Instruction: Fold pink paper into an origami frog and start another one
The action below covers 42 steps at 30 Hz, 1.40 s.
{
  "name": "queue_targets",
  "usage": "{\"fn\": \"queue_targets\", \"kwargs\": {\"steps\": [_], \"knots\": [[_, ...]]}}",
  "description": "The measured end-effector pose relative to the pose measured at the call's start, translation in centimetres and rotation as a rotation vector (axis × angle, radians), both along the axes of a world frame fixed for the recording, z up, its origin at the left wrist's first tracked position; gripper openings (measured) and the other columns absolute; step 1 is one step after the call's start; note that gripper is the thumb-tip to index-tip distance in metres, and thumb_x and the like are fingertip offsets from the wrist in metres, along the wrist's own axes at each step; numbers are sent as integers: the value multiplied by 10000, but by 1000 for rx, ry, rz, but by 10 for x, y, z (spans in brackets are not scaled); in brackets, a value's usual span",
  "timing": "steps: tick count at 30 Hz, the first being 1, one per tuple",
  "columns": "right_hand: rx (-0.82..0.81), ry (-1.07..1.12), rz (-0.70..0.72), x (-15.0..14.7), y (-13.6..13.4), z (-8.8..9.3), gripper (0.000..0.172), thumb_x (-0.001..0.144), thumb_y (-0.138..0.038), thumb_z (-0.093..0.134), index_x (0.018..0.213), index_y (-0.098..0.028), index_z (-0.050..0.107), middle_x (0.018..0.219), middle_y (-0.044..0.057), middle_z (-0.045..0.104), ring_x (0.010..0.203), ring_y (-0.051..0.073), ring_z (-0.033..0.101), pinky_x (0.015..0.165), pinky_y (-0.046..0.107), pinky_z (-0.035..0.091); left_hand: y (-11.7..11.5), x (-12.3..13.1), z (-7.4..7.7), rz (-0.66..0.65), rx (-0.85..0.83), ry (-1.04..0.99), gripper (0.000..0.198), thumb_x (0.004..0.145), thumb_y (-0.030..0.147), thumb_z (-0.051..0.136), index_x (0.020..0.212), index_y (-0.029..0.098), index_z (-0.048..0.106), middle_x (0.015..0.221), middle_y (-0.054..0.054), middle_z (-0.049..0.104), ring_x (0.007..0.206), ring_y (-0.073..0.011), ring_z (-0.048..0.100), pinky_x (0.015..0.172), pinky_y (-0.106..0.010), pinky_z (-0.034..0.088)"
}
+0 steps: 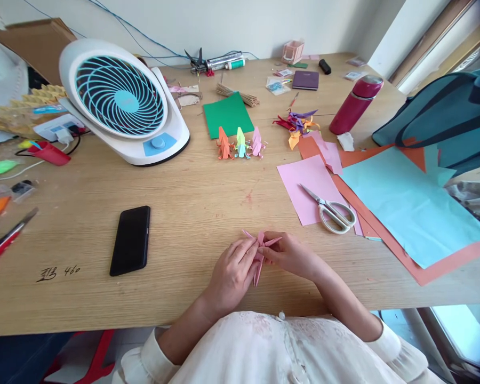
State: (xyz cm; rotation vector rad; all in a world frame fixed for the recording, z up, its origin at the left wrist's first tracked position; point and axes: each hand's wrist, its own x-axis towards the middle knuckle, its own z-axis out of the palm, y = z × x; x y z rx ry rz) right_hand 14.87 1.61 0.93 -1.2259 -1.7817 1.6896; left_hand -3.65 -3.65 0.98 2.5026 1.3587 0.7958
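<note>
A folded pink origami figure (259, 257) with several thin points is held between both hands, close to the table's front edge. My left hand (235, 266) closes on it from the left, its fingers lying over the middle. From the other side my right hand (288, 255) pinches it near a point that sticks out to the right. The fingers cover much of the folds. Farther back stand an orange folded figure (224, 143), a green and blue one (241, 143) and a pink one (257, 142) in a row.
White-handled scissors (332, 210) lie on pink paper (302, 173), beside a large light-blue sheet (408, 202). A black phone (130, 240) is at left, with a white fan (124, 101) behind it. A red flask (356, 104) stands near a teal bag (444, 114). Green paper (228, 114) lies farther back.
</note>
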Motion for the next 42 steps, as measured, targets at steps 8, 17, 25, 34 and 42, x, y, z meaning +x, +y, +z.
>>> {"fn": "queue_targets", "kwargs": {"steps": [8,17,25,34,42], "knots": [[270,-295,-159,3,-3,11,286,813,-151,629,1090,-196,569,858,16,653,741,153,643,693,275,495,-3,-5,-14,-30,29,158,351,982,240,492,1299,108,565,1320,-127,633,1198,-277,576,948,-429,522],[731,-514,-204,14,-17,5,224,857,-173,640,1079,-201,615,1022,94,598,951,254,587,838,402,482,-3,-9,-19,-102,26,225,447,981,244,474,1400,89,473,1400,-153,567,1248,-296,525,968,-436,472],[815,-431,-32,16,-28,7,165,989,-205,503,966,-203,666,926,62,639,843,184,566,775,341,408,-3,-7,-16,-79,-30,165,419,970,263,519,1370,137,510,1373,-137,590,1191,-291,559,956,-450,494],[908,-449,62,20,-29,0,220,992,-121,462,919,-182,660,1019,77,681,873,185,557,780,333,399,8,-16,-11,-250,-49,123,505,977,254,513,1450,113,405,1461,-164,498,1407,-278,405,1138,-479,407],[977,-492,190,28,-36,3,271,1011,-129,418,1162,-157,641,1137,106,687,951,206,588,809,368,419,16,-29,-15,-377,-36,173,554,973,182,512,1491,109,329,1469,-158,493,1398,-247,429,1160,-459,410]]}}
